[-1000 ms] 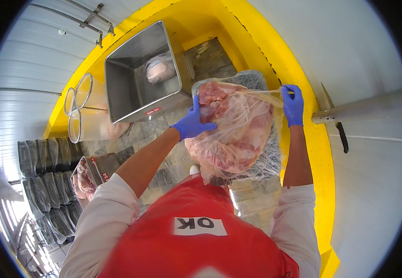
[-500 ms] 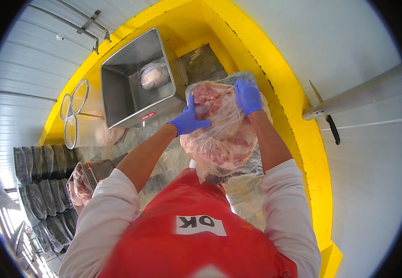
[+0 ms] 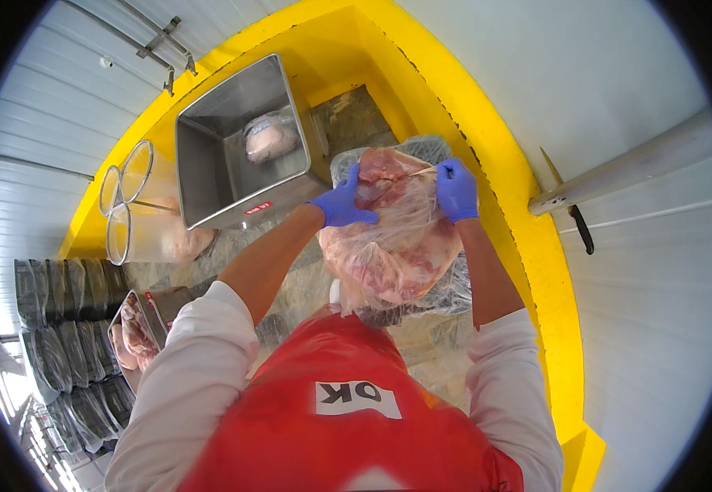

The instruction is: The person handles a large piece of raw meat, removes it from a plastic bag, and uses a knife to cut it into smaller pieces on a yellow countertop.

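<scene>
A pile of large raw meat pieces [image 3: 409, 246] lies in front of me, partly covered by clear plastic film [image 3: 409, 209]. My left hand [image 3: 341, 203], in a blue glove, rests against the left side of the pile with finger and thumb spread. At the upper right of the pile, my gloved right hand [image 3: 457, 192] is closed on the film, its fingers bent and pinched. A strip of film stretches taut from it across the top piece of meat. Under the pile, more plastic-covered material [image 3: 446, 291] shows; what bears it is hidden.
A deep steel bin [image 3: 233, 205] with a bagged piece of meat [image 3: 271, 138] stands at the upper left. Beside it are wire rings with clear bags [image 3: 120, 234]. A smaller meat-filled bin [image 3: 167, 307] and black crates [image 3: 85, 353] lie left. A knife [image 3: 581, 230] hangs right, by a pipe.
My right hand has shifted right and slightly down, drawing the film with it. The top piece of meat now shows more bare. My left hand has moved slightly right.
</scene>
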The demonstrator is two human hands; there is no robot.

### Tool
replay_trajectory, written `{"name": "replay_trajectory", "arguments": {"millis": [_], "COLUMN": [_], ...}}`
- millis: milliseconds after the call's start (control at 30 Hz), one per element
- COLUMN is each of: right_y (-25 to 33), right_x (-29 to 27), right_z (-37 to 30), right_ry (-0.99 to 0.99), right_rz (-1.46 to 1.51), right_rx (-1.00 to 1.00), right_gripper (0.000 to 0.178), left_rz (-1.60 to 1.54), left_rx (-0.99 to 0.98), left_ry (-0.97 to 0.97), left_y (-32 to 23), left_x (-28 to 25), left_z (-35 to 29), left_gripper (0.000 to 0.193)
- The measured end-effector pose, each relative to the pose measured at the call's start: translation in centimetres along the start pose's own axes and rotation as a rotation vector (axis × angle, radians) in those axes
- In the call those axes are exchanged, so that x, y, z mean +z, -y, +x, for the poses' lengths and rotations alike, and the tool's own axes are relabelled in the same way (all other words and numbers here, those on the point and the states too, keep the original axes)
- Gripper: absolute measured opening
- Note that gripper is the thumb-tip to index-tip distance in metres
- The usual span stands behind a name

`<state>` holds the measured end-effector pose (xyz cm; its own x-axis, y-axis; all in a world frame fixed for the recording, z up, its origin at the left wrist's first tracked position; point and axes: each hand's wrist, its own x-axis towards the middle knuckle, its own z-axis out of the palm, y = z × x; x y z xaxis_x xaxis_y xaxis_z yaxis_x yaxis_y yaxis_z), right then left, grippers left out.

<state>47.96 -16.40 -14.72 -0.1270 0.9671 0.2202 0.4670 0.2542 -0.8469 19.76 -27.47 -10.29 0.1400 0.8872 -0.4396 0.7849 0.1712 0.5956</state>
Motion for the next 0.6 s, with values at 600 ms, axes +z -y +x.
{"name": "replay_trajectory", "arguments": {"millis": [600], "right_y": [0.0], "right_x": [-2.8], "right_z": [-0.9], "right_ry": [0.081], "right_rz": [-0.324], "right_rx": [-0.263], "right_gripper": [0.014], "left_rz": [-1.215], "left_rx": [-0.512], "left_ry": [0.102], "left_y": [0.7], "left_x": [10.2], "left_z": [-12.1], "left_gripper": [0.072]}}
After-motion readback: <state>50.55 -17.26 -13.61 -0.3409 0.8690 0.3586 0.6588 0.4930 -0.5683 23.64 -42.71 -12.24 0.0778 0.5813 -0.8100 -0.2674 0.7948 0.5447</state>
